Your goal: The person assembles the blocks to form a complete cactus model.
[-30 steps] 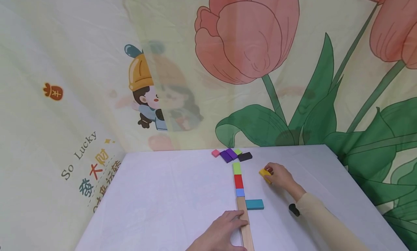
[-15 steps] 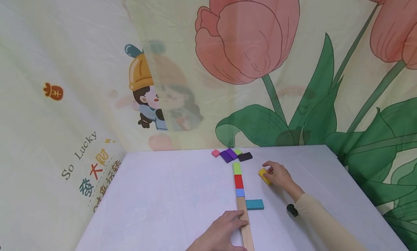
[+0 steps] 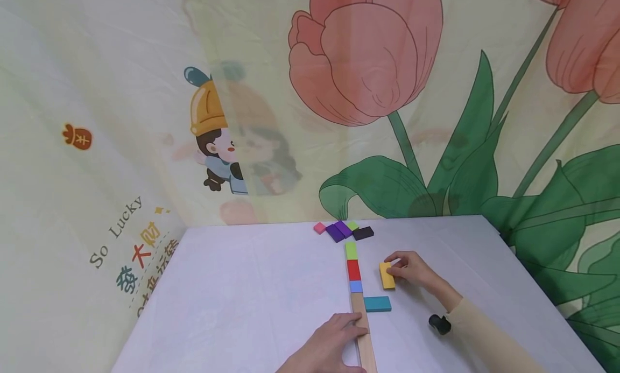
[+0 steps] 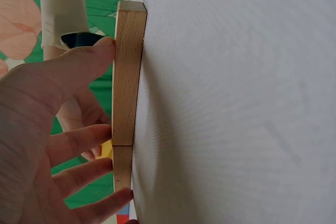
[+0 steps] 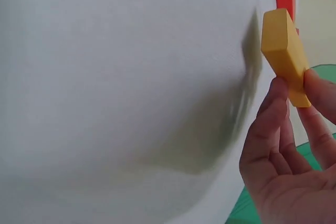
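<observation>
Yellow block: pinched between thumb and fingers of the right hand, on the right of the block row and just beyond the teal piece. From my remote station I can't tell if its lower end touches the cloth.

Rest, by size. Backdrop: printed with tulips, behind everything. White table next, running back to it. Left hand: fingers spread, thumb and fingertips touching the wooden blocks; I see the two pieces end to end. Teal block: lies crosswise, just beside the wood's right side. Ahead of the wood, in line: blue block, red block, lime block. Near the far edge I note a loose cluster: black block, two purple blocks, another lime piece, and small pink block at its left end.
</observation>
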A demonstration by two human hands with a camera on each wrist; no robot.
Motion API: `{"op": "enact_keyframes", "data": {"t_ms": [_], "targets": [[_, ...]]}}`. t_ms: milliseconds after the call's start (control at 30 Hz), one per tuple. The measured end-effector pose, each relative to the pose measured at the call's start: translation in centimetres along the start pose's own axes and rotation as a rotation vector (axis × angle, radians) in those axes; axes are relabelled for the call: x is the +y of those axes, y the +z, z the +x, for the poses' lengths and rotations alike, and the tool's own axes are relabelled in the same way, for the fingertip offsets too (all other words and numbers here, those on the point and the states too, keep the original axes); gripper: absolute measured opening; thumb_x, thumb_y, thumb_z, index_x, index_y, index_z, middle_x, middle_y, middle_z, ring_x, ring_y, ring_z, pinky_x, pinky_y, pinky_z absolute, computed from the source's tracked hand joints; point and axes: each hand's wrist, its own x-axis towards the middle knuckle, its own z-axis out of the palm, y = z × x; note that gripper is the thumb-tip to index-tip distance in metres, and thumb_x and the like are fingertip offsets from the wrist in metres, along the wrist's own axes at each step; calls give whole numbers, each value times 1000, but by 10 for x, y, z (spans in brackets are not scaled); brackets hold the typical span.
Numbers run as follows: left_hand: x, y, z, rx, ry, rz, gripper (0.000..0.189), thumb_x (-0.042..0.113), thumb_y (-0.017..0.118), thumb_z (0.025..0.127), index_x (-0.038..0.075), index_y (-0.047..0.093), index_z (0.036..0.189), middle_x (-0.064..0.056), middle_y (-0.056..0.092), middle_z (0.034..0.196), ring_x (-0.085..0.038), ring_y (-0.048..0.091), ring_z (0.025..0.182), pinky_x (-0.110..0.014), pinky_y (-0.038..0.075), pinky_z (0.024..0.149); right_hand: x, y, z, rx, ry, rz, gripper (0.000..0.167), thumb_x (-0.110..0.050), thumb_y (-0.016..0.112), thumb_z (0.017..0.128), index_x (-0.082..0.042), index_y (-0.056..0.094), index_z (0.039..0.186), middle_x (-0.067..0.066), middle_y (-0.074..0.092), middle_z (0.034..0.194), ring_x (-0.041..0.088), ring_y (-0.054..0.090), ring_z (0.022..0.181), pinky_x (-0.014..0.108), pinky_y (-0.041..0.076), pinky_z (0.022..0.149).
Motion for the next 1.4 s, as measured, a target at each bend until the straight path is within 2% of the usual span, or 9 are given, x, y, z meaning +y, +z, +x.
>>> {"op": "enact_keyframes", "data": {"t_ms": [233,667,767,1133,1400], "targets": [[-1,0,0,6,-1,3,70,67,66,77,35,52,137,9,41,150,-10,43,129,-31,51,99,2,11,-6,-19,-21,12,23,-9,71,86,-2,68,107,6,66,83,15,58,69,25,56,65],[0,-1,-1,-4,-8,-9,69,66,68,77,36,52,137,9,41,150,-11,43,130,-31,51,99,0,19,-7,-21,-27,-15,21,-9,70,86,-3,69,107,7,65,94,14,57,76,27,57,69],[-1,-1,-2,9,11,2,68,65,68,78,34,53,136,7,41,150,-12,43,132,-30,50,99,1,20,-5,-22,-26,-22,20,-8,70,86,-3,70,106,7,64,93,14,56,75,26,57,69],[0,-1,-1,-4,-9,-23,69,65,68,77,35,52,137,9,40,151,-10,42,130,-31,51,99,1,21,-5,-34,-40,-35,20,-7,70,86,-2,70,106,6,63,88,14,55,73,25,55,66],[-1,0,-1,3,11,-11,68,65,67,78,35,51,137,8,40,151,-10,42,130,-30,50,99,-1,21,-5,-35,-39,-18,18,-5,70,85,-3,71,104,6,61,86,15,54,73,22,53,65]]}}
